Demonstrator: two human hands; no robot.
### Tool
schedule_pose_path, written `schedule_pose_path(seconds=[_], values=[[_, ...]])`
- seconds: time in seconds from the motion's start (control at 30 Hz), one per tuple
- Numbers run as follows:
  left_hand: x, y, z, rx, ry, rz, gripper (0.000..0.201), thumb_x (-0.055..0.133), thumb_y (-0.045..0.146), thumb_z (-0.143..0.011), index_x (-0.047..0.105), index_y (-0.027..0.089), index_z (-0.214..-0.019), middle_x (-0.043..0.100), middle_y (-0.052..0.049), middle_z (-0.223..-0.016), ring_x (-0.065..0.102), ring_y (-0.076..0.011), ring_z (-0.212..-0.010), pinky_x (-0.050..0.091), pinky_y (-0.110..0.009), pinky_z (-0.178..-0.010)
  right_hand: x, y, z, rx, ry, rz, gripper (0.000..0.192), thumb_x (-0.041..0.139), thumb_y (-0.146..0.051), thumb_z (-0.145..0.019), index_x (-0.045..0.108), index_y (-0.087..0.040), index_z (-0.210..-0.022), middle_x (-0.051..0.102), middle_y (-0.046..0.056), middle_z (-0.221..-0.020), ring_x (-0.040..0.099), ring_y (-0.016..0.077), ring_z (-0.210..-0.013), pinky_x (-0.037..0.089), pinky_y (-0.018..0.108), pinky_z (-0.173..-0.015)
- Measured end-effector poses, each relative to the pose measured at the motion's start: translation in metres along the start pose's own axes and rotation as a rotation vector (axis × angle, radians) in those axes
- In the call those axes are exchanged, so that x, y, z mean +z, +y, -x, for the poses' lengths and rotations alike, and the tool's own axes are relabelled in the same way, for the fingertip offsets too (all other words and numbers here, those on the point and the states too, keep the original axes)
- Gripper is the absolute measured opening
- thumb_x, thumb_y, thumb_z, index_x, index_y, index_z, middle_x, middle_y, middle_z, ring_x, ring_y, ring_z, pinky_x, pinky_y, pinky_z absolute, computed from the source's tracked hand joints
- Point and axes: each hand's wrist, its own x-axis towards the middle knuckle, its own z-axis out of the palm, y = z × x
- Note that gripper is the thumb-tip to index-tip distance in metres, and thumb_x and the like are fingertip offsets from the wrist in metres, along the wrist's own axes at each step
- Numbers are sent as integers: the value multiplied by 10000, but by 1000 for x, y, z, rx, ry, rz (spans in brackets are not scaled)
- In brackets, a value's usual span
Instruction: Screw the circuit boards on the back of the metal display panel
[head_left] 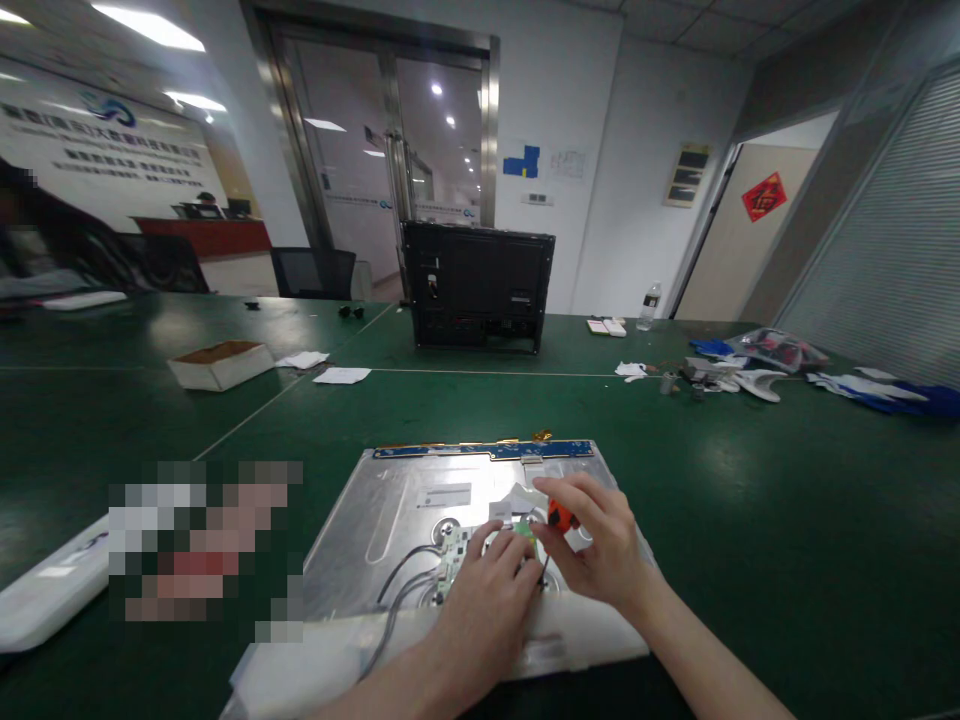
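A silver metal-backed display panel (390,500) lies on the table in front of me, a blue circuit strip (465,452) along its far edge. My left hand (491,585) rests over a small green-white circuit board (453,555) on the panel, its fingers extended onto the board. Closed around the orange handle of a screwdriver (560,516) is my right hand (600,535). The thin shaft points down beside my left fingers; its tip is hard to make out. Grey cables (397,600) run from the board toward me. White film (570,625) covers the panel's near edge.
A black monitor (480,285) stands across the green table (735,560). At left are an open box (223,366), papers (343,376) and a long white object (56,580), partly blurred out. Gloves, bags and small parts (739,375) lie at right, near a bottle (649,306).
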Motion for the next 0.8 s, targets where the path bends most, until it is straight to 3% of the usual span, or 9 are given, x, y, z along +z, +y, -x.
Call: schedule_pose_path(seconds=[0.17, 0.33, 0.47, 0.63, 0.8], values=[[1, 0, 1, 0, 22, 19, 193, 588, 208, -809, 582, 204, -1003, 634, -56, -1036, 550, -246, -1003, 292, -454, -1008, 1, 1, 0, -13, 52, 36, 402, 600, -216, -839, 537, -258, -1233, 576, 16, -795, 571, 114, -597, 469, 232, -516], [2, -1, 1, -3, 1, 11, 194, 567, 169, -801, 591, 206, -990, 634, -53, -1035, 544, -239, -1003, 285, -447, -1013, 3, -2, 1, 4, 35, 16, 443, 576, -190, -844, 465, -200, -1273, 569, 9, -748, 543, 123, -586, 457, 245, -511], [1, -1, 0, -19, -2, 1, 150, 534, 154, -813, 598, 201, -940, 636, -55, -1009, 543, -235, -981, 293, -444, -1009, 4, -4, 1, 2, 51, -71, 367, 539, -145, -825, 449, -189, -1179, 579, 6, -732, 547, 134, -579, 452, 251, -499], [-1, -1, 0, -4, -21, 9, 182, 557, 155, -774, 592, 192, -949, 631, -54, -1013, 540, -237, -975, 296, -449, -1006, 2, -5, -1, -20, 5, -114, 360, 475, -86, -799, 454, -186, -1144, 631, 60, -854, 626, 173, -745, 517, 288, -627], [2, -1, 1, 1, 11, 13, 163, 542, 152, -803, 598, 195, -950, 636, -48, -1018, 541, -227, -978, 278, -438, -1017, 3, -2, 1, -14, 45, -30, 297, 562, -157, -807, 493, -206, -1091, 586, 62, -883, 607, 166, -718, 516, 282, -608]])
